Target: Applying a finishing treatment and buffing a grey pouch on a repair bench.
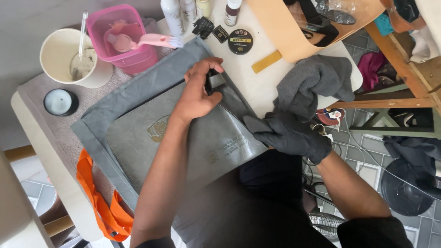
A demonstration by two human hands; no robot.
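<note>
A grey leather bag with a gold emblem lies flat on a blue-grey cloth on the table. My bare left hand presses on the bag's upper corner and pinches its metal buckle and dark strap. My right hand, in a dark glove, holds a grey rag and presses it against the bag's right edge.
A pink tub with a pink brush, a white cup, a small round jar, a round tin and bottles stand at the back. Tan leather lies top right. An orange cloth hangs at the left edge.
</note>
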